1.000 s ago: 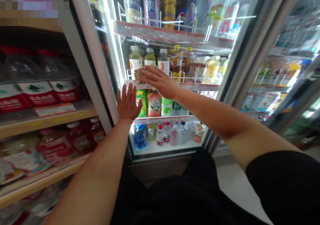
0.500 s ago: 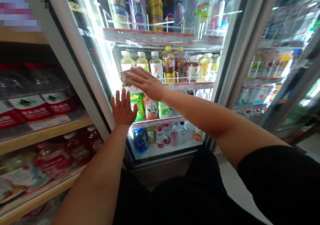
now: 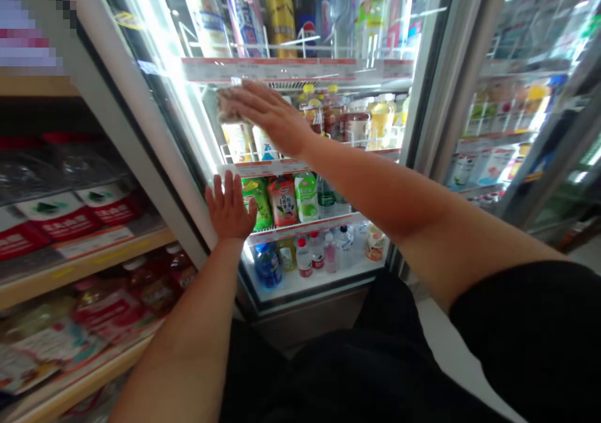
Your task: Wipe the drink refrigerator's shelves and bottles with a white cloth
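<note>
A lit drinks fridge with a glass door (image 3: 323,248) stands before me. My right hand (image 3: 277,119) reaches across to the upper left of the glass, its fingers stretched over a crumpled greyish-brown cloth (image 3: 229,105) held against the pane. Most of the cloth lies beneath the fingers, and the thumb is hidden. Lower down, my left hand (image 3: 230,210) rests flat at the door's left side, fingers spread with nothing in them. Behind the glass, near that palm, sit a green bottle (image 3: 257,203) and a red-labelled bottle (image 3: 283,201).
To the left, wooden shelves (image 3: 94,254) carry red-labelled bottles and packaged drinks. Another glass-fronted fridge (image 3: 498,129) is on the right. Cans and bottles line the upper fridge shelf (image 3: 300,69); small bottles stand at the bottom. Pale floor (image 3: 451,341) shows at lower right.
My right hand has moved up the glass with the cloth, uncovering bottles on the shelf below. My left hand stays flat in nearly the same place. The view has shifted slightly.
</note>
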Motion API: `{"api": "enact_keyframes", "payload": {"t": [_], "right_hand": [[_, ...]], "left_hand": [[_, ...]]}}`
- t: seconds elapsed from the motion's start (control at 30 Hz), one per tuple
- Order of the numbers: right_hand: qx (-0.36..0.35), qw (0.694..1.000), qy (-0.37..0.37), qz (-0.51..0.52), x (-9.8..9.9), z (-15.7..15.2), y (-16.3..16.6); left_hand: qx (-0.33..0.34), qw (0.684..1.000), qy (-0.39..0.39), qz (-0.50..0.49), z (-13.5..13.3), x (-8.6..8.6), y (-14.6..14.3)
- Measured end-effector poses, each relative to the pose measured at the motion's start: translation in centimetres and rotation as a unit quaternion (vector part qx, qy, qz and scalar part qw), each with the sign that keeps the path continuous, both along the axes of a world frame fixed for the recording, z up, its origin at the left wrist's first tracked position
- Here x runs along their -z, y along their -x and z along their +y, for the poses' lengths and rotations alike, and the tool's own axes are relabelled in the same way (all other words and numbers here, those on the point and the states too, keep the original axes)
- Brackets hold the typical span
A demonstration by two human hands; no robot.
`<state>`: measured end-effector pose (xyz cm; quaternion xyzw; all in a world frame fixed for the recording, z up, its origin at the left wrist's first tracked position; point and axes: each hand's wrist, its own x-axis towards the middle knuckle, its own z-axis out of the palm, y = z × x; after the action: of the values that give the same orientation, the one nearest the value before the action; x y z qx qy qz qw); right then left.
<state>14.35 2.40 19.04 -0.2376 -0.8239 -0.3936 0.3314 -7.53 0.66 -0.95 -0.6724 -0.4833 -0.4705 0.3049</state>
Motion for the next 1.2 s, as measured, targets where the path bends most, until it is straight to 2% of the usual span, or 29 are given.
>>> {"api": "enact_keyframes", "payload": {"t": [0.07,0.13,0.23,0.47,0.57,0.77,0.83,0.9,1.0,1.07,1.13,1.2], "right_hand": [[0.0,0.995,-0.015,0.101,-1.9,1.2,-2.1],[0.008,0.982,-0.009,0.189,-2.8,2.1,-4.2],[0.003,0.973,0.014,0.229,-1.9,2.5,-6.4],[-0.049,0.995,0.053,0.063,6.0,1.4,-6.2],[-0.04,0.998,0.051,-0.017,7.1,0.8,-6.2],[-0.053,0.993,0.071,-0.074,7.5,0.1,-7.4],[-0.05,0.991,0.082,-0.094,7.3,0.4,-8.1],[-0.047,0.993,0.084,-0.076,6.1,1.2,-8.9],[-0.055,0.996,0.056,0.044,3.0,3.2,-10.9],[-0.055,0.987,0.021,0.15,1.0,4.5,-12.5],[-0.038,0.972,0.001,0.232,0.0,5.4,-13.9],[-0.021,0.963,0.002,0.268,0.2,5.5,-14.8]], "left_hand": [[0.0,1.0,0.008,-0.002,-0.1,-0.1,-0.1],[0.008,1.0,0.015,-0.011,-0.1,-0.2,-0.1],[0.017,1.0,0.016,-0.021,0.0,-0.2,-0.1],[0.015,0.999,0.016,-0.027,0.3,-0.1,0.1],[0.008,1.0,0.007,-0.016,0.3,0.0,0.2],[-0.004,1.0,-0.022,-0.005,0.5,0.1,0.2],[-0.002,1.0,-0.019,-0.005,0.5,0.1,0.3],[-0.001,1.0,-0.013,-0.008,0.5,0.1,0.3],[0.002,1.0,-0.005,-0.013,0.4,0.0,0.2],[0.003,1.0,-0.004,-0.015,0.3,0.0,0.1],[0.001,1.0,-0.007,-0.013,0.2,0.0,0.0],[0.002,1.0,-0.008,-0.011,0.1,0.0,0.0]]}}
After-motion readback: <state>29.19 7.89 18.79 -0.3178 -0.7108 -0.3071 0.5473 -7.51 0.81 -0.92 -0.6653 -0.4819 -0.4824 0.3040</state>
